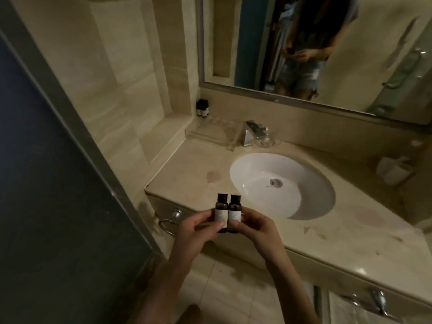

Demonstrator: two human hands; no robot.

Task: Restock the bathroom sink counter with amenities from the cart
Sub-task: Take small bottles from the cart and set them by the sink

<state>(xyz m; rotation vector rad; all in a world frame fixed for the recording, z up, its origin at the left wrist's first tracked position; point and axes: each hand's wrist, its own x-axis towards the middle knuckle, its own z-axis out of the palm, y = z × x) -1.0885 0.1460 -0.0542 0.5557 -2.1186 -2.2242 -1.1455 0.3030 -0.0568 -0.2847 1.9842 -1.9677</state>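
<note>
Head view: left hand and right hand pinch two bottles by stained counter.

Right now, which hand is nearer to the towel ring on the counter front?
Left. The left hand is just right of the towel ring; the right hand is farther right, past both bottles.
</note>
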